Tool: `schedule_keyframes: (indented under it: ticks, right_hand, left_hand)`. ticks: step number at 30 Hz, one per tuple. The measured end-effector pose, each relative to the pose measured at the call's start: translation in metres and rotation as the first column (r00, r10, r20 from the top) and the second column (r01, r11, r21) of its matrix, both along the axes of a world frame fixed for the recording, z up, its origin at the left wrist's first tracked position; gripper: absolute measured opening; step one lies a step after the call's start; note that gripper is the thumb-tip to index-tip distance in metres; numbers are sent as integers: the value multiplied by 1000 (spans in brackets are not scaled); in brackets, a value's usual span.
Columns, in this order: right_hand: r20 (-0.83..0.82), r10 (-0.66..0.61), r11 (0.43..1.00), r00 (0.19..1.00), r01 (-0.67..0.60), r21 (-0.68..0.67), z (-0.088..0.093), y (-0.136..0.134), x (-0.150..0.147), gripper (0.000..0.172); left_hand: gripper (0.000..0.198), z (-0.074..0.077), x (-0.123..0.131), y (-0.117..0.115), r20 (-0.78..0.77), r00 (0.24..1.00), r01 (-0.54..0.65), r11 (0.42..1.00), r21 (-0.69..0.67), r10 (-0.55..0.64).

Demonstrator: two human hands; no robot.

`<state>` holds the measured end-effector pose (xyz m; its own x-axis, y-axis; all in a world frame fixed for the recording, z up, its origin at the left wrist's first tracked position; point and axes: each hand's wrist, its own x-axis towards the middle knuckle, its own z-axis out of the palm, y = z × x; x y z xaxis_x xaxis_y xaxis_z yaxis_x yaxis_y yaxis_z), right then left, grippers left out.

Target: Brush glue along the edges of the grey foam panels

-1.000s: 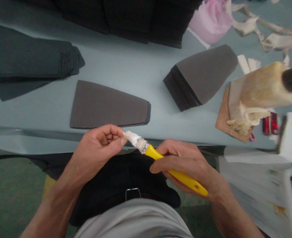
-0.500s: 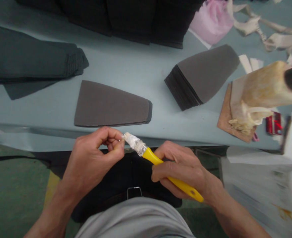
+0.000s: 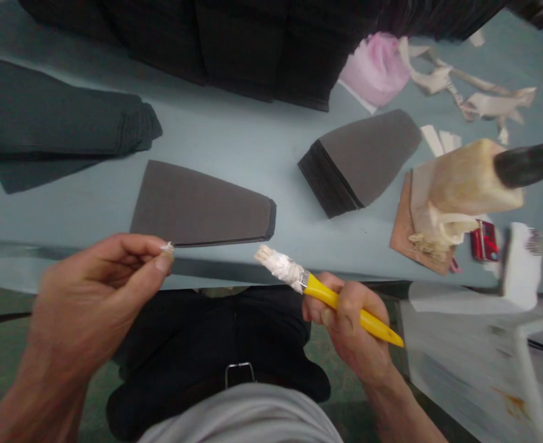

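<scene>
Brush: was raised at the near edge of the table, between the two hands but gripped by one only.
Long axis: ran aslant, from upper left to lower right of the view, diagonal to the table edge.
Bristle end: pointed forward and left, toward the narrow end of the nearer grey stack; a white covering (wrapping or coating, I could not tell which) sat around the head.
Yellow handle: its tip pointed back and right, past the fingers.
Right hand: was curled around the handle in a firm grip.
Left hand: was well apart from the right, thumb and forefinger pinched on a white scrap, near the grey stack's front edge.
Farther grey stack: lay tilted to the right on the table, its wide end facing the person.
Cream jug: stood at the right on a brown board, a dark rod jutting from it.
</scene>
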<state>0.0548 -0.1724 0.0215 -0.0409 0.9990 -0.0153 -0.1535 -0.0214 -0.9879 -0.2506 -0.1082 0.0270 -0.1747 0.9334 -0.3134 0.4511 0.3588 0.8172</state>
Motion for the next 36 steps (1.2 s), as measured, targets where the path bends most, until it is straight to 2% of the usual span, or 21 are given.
schedule_keyframes:
  ticks: [4, 7, 9, 12, 16, 19, 22, 27, 32, 36]
  right_hand:
    - [-280, -44, 992, 959, 9, -124, -8, 8, -9, 26]
    - [-420, -113, 970, 901, 9, -241, -10, 11, -13, 16]
    - [-463, -191, 944, 866, 33, -328, -12, 12, -15, 16]
    - [-512, -330, 883, 793, 67, -465, -14, 14, -18, 21]
    - [-578, -452, 820, 680, 62, -568, -20, 16, -19, 27]
    - [-598, -477, 801, 644, 38, -598, -26, 16, -17, 30]
    - [-631, -475, 798, 614, -3, -603, -31, 16, -14, 35]
    - [-682, -479, 794, 553, -57, -605, -35, 16, -14, 43]
    - [-680, -462, 800, 569, -64, -597, -39, 15, -14, 39]
    - [-690, -457, 800, 562, -80, -595, -41, 15, -13, 36]
  left_hand:
    - [24, 8, 40, -4, 157, 987, 33, 999, -1, -32]
    - [28, 1, 49, -4, 294, 954, 62, 998, -14, -56]
    - [29, -5, 52, -4, 364, 929, 76, 997, -25, -62]
    - [27, -7, 61, -4, 366, 926, 110, 993, -33, -90]
    - [26, 3, 77, 0, 350, 924, 168, 986, -4, -156]
    - [29, 11, 86, 3, 347, 918, 194, 981, 30, -192]
    - [32, 13, 90, 4, 322, 921, 217, 975, 47, -221]
    - [35, 10, 92, 3, 302, 919, 243, 968, 67, -252]
    - [39, 6, 90, 1, 276, 901, 315, 942, 112, -334]
    - [44, -4, 85, -5, 317, 886, 329, 941, 82, -338]
